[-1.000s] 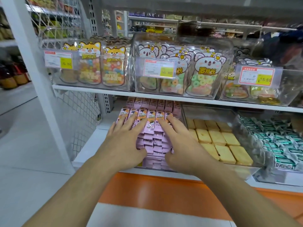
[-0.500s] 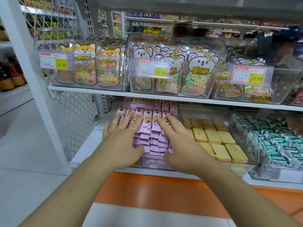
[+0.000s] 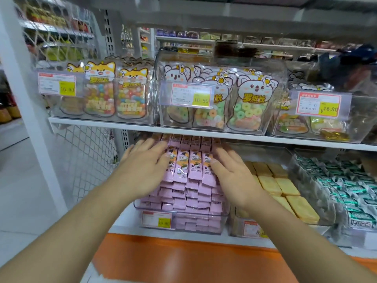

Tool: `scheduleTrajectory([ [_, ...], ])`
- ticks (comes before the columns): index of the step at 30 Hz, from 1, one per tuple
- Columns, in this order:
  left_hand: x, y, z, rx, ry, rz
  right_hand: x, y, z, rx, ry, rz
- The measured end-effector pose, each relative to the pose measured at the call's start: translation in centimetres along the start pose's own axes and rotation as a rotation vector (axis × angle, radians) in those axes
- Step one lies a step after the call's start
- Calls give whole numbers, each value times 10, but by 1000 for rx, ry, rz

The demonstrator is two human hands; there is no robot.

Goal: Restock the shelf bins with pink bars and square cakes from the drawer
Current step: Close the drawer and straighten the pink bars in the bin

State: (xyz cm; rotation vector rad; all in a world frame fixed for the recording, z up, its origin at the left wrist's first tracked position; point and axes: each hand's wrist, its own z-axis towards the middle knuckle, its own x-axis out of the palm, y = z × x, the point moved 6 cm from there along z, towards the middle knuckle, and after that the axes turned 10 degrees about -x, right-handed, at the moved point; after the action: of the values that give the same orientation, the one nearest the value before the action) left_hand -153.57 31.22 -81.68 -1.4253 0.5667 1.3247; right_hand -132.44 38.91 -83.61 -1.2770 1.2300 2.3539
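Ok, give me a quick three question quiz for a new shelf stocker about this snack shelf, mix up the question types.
1. True or false: both hands lie flat on the pink bars.
2. Which bin sits directly right of the pink bars? A: square cakes; B: green packets; C: ring candy bags.
3. Fill in: the left hand and right hand hold ____.

Key: 1 true; 2 A; 3 nothing, the fingers are straight and spread over the stack.
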Motion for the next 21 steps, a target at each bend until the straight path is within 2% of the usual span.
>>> scheduleTrajectory([
  [3, 5, -1, 26, -41, 108, 79, 1, -11, 23, 99, 86, 9],
  [6, 9, -4, 46, -39, 164, 153, 1, -19, 43, 180, 84, 98],
  [10, 15, -11, 58, -16, 249, 138, 8, -17, 62, 116, 128, 24],
  [13, 23, -12, 64, 71, 285, 126, 10, -17, 68, 66, 131, -28],
  [21, 29, -5, 68, 104, 251, 99, 17, -15, 73, 9, 160, -57],
])
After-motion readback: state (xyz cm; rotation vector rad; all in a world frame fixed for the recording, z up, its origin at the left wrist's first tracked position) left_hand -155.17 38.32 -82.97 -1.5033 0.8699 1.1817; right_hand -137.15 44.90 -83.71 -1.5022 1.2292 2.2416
